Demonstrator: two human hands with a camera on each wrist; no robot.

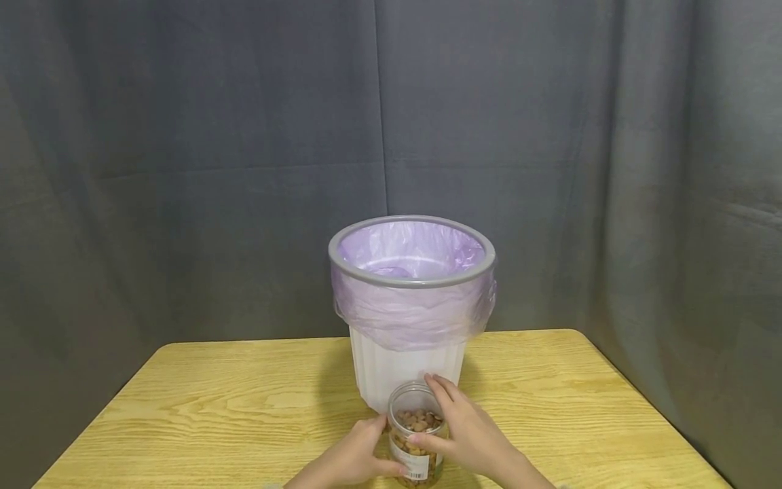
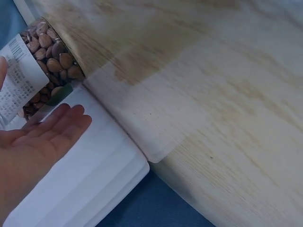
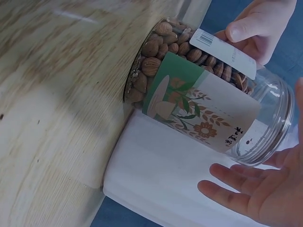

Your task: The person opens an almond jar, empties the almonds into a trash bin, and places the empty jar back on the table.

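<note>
A clear lidless jar (image 1: 416, 435) part full of almonds stands on the wooden table (image 1: 214, 407) near its front edge, just before a white bin (image 1: 397, 370). My left hand (image 1: 369, 449) holds the jar's left side, its thumb on the barcode label. In the right wrist view that thumb of the left hand (image 3: 253, 30) presses the jar (image 3: 199, 94). My right hand (image 1: 455, 424) cups the jar's right side with straight, spread fingers (image 3: 227, 189) that stand a little off the plastic. The left wrist view shows the left hand (image 2: 42, 132) with fingers stretched out beside the jar (image 2: 47, 52).
The bin has a grey rim (image 1: 411, 282) and a purple bag liner (image 1: 409, 312) folded over it. It stands mid-table, close behind the jar. Bare wood lies left (image 1: 183, 421) and right (image 1: 580, 407). A grey curtain (image 1: 183, 170) hangs behind the table.
</note>
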